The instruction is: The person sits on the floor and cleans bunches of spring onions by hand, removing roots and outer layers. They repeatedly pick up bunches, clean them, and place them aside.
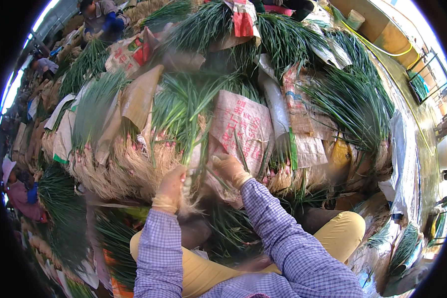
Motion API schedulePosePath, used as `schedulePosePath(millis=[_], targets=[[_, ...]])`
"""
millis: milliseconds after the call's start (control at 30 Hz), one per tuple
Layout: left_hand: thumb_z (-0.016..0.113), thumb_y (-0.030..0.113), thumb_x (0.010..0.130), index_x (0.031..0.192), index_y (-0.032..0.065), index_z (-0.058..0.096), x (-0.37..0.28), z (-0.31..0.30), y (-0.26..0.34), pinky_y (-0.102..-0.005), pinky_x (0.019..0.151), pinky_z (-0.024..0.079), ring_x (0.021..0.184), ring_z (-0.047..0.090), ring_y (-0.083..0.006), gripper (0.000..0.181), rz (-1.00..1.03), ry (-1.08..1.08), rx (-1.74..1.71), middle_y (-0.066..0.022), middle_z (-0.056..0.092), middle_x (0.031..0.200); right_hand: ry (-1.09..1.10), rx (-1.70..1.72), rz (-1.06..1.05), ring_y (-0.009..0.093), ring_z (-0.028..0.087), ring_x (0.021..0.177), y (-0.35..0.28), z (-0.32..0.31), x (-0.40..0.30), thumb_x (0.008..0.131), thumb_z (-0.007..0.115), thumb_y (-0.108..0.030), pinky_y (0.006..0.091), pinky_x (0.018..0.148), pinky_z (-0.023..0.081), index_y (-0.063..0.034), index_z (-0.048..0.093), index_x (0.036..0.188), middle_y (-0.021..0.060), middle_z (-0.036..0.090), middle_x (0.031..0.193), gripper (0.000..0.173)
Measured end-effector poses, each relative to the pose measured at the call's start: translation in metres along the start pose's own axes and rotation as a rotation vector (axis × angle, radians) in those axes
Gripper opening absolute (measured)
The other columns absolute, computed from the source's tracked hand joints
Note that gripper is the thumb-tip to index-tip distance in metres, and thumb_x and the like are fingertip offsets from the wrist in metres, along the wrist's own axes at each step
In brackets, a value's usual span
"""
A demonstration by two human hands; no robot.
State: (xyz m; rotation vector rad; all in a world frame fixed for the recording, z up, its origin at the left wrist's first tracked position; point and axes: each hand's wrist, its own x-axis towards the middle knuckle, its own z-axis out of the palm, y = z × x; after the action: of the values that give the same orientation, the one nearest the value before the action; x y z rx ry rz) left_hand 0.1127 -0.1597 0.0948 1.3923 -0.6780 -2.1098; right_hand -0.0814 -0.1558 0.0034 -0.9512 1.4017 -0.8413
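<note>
My left hand (173, 188), in a thin glove, is closed around the lower end of a small bunch of green onions (190, 138), whose leaves point away from me. Pale roots hang below the fist. To its right my right hand (227, 167), gloved too, has bent fingers beside a printed woven sack (242, 126); whether it pinches a leaf or stalk I cannot tell. Bundled green onions with long straw-coloured roots (126, 171) lie just left of my left hand. Loose green leaves (227, 227) lie below both hands, between my knees.
Heaps of green onions (350, 100) separated by woven sacks surround me. A white plastic sheet (402, 164) edges the pile at right, next to a wet floor (424, 123) with a yellow hose (391, 54). Other people work at the upper left, the left edge and the top.
</note>
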Motion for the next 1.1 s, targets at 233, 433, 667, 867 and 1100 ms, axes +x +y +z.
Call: schedulePosePath(millis=[233,433,667,867,1100], targets=[[0.041,0.020,0.095,0.097,-0.0054,0.046,-0.153,0.000,0.039,-0.0210,0.027,0.023,0.028,0.030,-0.0044,0.026,0.502,-0.451,-0.331,0.0047,0.032,0.041,0.057,0.012,0.163,0.021,0.059,0.060,-0.017,-0.030,0.050,0.092,0.050,-0.032,0.0336,0.058,0.049,0.0029,0.058,0.099,0.0128,0.064,0.080,0.037],[0.048,0.021,0.093,0.097,-0.0014,0.050,-0.154,-0.009,0.048,-0.0217,0.028,0.022,0.028,0.026,-0.0052,0.023,0.845,-0.198,-0.401,0.0073,0.032,0.044,0.353,-0.506,-0.093,0.028,0.063,0.086,-0.040,-0.002,0.128,0.084,0.052,-0.035,0.0360,0.076,0.047,-0.0056,0.064,0.096,0.0144,0.066,0.089,0.034],[0.054,0.015,0.085,0.112,-0.0023,0.054,-0.045,-0.037,0.037,-0.0208,0.040,0.037,0.047,0.046,-0.0098,0.032,0.224,-0.078,-0.256,-0.0013,0.051,0.060,0.289,-0.303,-0.020,0.029,0.060,0.093,-0.018,0.018,0.191,0.078,0.060,-0.024,0.0357,0.082,0.044,-0.0061,0.053,0.110,0.0141,0.063,0.099,0.037],[0.053,0.016,0.087,0.116,-0.0046,0.053,0.006,-0.044,0.022,-0.0210,0.052,0.045,0.060,0.056,-0.0118,0.035,0.118,0.217,-0.267,-0.0053,0.065,0.079,0.012,0.061,-0.075,0.012,0.057,0.067,-0.043,0.036,0.072,0.088,0.057,-0.035,0.0271,0.056,0.046,-0.0023,0.056,0.087,0.0069,0.061,0.074,0.033],[0.059,0.013,0.085,0.082,0.0029,0.061,0.010,-0.044,-0.033,-0.0201,0.054,0.036,0.056,0.046,-0.0073,0.010,0.090,0.070,0.003,0.0013,0.054,0.066,-0.296,-0.099,-0.044,0.008,0.055,0.066,-0.021,0.066,-0.058,0.087,0.060,-0.035,0.0226,0.060,0.046,-0.0033,0.058,0.115,0.0056,0.063,0.077,0.042]])
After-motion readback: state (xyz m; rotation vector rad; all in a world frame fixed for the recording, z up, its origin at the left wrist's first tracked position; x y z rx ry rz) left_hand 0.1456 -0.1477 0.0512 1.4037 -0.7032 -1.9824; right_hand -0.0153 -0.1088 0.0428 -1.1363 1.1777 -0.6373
